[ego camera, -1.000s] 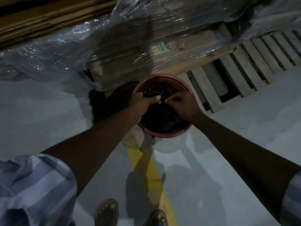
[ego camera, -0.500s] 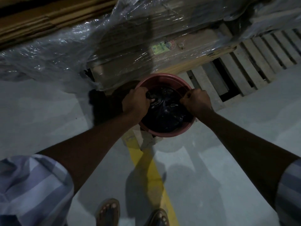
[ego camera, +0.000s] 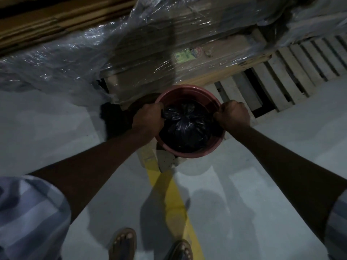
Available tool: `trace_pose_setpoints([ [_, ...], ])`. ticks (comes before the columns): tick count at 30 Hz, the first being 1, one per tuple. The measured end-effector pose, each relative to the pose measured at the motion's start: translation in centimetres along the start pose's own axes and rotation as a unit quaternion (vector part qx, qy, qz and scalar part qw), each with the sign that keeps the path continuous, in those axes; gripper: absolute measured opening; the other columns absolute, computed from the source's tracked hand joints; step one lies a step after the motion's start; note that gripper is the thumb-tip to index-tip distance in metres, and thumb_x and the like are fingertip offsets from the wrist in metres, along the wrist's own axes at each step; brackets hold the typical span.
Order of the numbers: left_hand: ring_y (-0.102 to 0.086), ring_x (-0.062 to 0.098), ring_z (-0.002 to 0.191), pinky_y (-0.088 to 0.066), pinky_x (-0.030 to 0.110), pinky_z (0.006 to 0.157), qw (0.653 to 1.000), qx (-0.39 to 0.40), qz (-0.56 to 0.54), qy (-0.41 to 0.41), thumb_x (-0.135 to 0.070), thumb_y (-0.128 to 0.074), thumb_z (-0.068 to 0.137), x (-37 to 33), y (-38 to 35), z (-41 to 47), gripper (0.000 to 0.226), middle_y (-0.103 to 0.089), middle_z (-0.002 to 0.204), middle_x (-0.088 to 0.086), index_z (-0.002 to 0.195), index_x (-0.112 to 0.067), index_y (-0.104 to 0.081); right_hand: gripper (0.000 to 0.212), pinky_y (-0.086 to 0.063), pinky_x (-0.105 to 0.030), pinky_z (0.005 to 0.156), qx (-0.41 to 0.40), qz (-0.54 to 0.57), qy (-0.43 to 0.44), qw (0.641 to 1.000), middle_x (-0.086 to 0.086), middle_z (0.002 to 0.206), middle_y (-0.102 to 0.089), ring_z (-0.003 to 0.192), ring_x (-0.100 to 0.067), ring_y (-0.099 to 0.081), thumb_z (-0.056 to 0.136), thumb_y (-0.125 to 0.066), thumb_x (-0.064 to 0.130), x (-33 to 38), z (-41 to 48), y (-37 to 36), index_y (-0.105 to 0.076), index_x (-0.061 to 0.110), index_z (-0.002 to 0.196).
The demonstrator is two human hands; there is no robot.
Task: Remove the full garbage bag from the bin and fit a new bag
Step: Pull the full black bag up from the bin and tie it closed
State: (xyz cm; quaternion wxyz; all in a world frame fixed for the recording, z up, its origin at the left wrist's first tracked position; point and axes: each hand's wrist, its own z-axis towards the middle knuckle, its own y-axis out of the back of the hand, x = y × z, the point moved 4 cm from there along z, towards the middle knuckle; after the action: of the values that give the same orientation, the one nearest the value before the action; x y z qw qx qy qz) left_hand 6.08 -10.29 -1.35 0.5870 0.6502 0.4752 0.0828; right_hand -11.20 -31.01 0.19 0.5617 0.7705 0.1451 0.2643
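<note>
A round pink bin [ego camera: 187,91] stands on the grey floor in front of me. Inside it sits a full black garbage bag [ego camera: 185,128], bunched and knotted at its top. My left hand [ego camera: 148,119] is at the bin's left rim, fingers closed on a pulled-out end of the bag. My right hand [ego camera: 233,115] is a fist at the right rim, gripping the bag's other end. Both ends are stretched apart from the knot. No new bag is in sight.
Stacked cardboard boxes under clear plastic wrap [ego camera: 131,53] rise right behind the bin. A wooden pallet [ego camera: 281,81] lies at the right. A yellow floor line [ego camera: 174,194] runs toward my sandalled feet [ego camera: 124,244].
My hands were together over the middle of the bag; they have moved apart to the bin's left and right rims, drawing the bag's ends tight.
</note>
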Motion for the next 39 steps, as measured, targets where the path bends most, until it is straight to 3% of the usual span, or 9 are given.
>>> trace_pose_setpoints([
  [3, -0.074, 0.027, 0.069, -0.062, 0.037, 0.061, 0.965, 0.084, -0.235, 0.077, -0.008, -0.062, 0.099, 0.2, -0.4, 1.3, 0.02, -0.077, 0.084, 0.015, 0.118, -0.007, -0.064, 0.015, -0.064, -0.044, 0.07, 0.032, -0.021, 0.11, 0.993, -0.009, 0.083, -0.076, 0.076, -0.027, -0.074, 0.091, -0.07, 0.027, 1.3, -0.6, 0.3, -0.078, 0.015, 0.094],
  [5, -0.07, 0.015, 0.056, -0.05, 0.023, 0.045, 0.906, 0.143, -0.385, 0.105, -0.007, -0.059, 0.101, -0.6, -0.6, 2.0, 0.013, -0.078, 0.077, 0.009, 0.112, -0.01, -0.066, 0.012, -0.058, -0.033, 0.063, 0.068, -0.062, 0.219, 0.971, -0.003, 0.083, -0.076, 0.077, -0.023, -0.074, 0.091, -0.071, 0.03, 2.9, -1.5, 0.5, -0.078, 0.021, 0.094],
  [9, -0.078, 0.012, 0.075, -0.057, 0.022, 0.06, 0.8, 0.192, -0.558, 0.109, -0.004, -0.063, 0.096, -3.1, -1.3, 3.2, 0.027, -0.083, 0.086, 0.002, 0.079, -0.019, -0.078, 0.009, -0.051, -0.025, 0.062, 0.137, -0.077, 0.379, 0.912, 0.002, 0.088, -0.077, 0.08, -0.016, -0.072, 0.09, -0.071, 0.026, 7.3, -4.2, 0.3, -0.08, 0.023, 0.092],
  [13, -0.063, 0.014, 0.065, -0.049, 0.025, 0.063, 0.847, 0.103, -0.509, 0.114, 0.002, -0.068, 0.088, -4.1, -2.8, 3.5, 0.027, -0.07, 0.067, -0.003, 0.074, -0.02, -0.068, 0.01, -0.046, -0.021, 0.072, 0.055, 0.011, 0.384, 0.922, -0.002, 0.102, -0.075, 0.089, -0.014, -0.065, 0.09, -0.072, 0.022, 9.5, -3.2, 2.0, -0.079, 0.019, 0.096],
  [17, -0.057, 0.003, 0.051, -0.043, 0.018, 0.05, 0.854, 0.032, -0.503, 0.133, -0.005, -0.067, 0.09, -3.0, -2.9, 3.5, 0.025, -0.061, 0.059, -0.008, 0.074, -0.022, -0.059, 0.009, -0.055, -0.03, 0.082, 0.03, 0.19, 0.241, 0.951, -0.005, 0.092, -0.077, 0.087, -0.017, -0.07, 0.088, -0.072, 0.016, 9.2, -1.6, 1.5, -0.08, 0.011, 0.091],
  [24, -0.059, 0.021, 0.072, -0.047, 0.033, 0.068, 0.918, 0.047, -0.394, 0.024, -0.003, -0.082, 0.08, -3.2, -2.4, 2.4, 0.035, -0.062, 0.076, 0.01, 0.07, -0.021, -0.053, 0.012, -0.059, -0.034, 0.078, 0.064, 0.355, 0.086, 0.929, -0.014, 0.091, -0.079, 0.083, -0.022, -0.074, 0.094, -0.07, 0.013, 7.4, 1.1, -0.9, -0.078, 0.004, 0.094],
  [31, -0.053, 0.022, 0.08, -0.029, 0.028, 0.064, 0.965, -0.031, -0.237, -0.108, -0.001, -0.077, 0.079, -4.7, -1.6, 1.1, 0.031, -0.057, 0.077, -0.002, 0.081, -0.016, -0.05, 0.011, -0.052, -0.008, 0.071, 0.123, 0.309, 0.085, 0.939, -0.01, 0.096, -0.077, 0.078, -0.004, -0.068, 0.091, -0.072, 0.003, 7.4, 1.9, -2.4, -0.078, -0.002, 0.099],
  [36, -0.051, 0.019, 0.077, -0.028, 0.025, 0.057, 0.966, -0.059, -0.244, -0.066, 0.001, -0.072, 0.079, -3.9, -1.5, 1.1, 0.031, -0.049, 0.069, -0.012, 0.076, -0.02, -0.05, 0.014, -0.056, -0.032, 0.087, 0.158, 0.226, 0.091, 0.957, -0.005, 0.097, -0.075, 0.091, -0.016, -0.068, 0.09, -0.065, 0.003, 7.6, 1.8, -3.0, -0.078, 0.008, 0.095],
  [39, -0.053, 0.019, 0.079, -0.033, 0.025, 0.057, 0.963, -0.054, -0.261, -0.028, 0.0, -0.075, 0.078, -3.5, -1.8, 1.2, 0.033, -0.053, 0.071, -0.009, 0.075, -0.022, -0.05, 0.014, -0.052, -0.028, 0.088, 0.198, 0.204, 0.125, 0.95, -0.005, 0.106, -0.075, 0.096, -0.012, -0.066, 0.094, -0.068, 0.006, 7.6, 1.8, -3.0, -0.079, 0.009, 0.102],
])
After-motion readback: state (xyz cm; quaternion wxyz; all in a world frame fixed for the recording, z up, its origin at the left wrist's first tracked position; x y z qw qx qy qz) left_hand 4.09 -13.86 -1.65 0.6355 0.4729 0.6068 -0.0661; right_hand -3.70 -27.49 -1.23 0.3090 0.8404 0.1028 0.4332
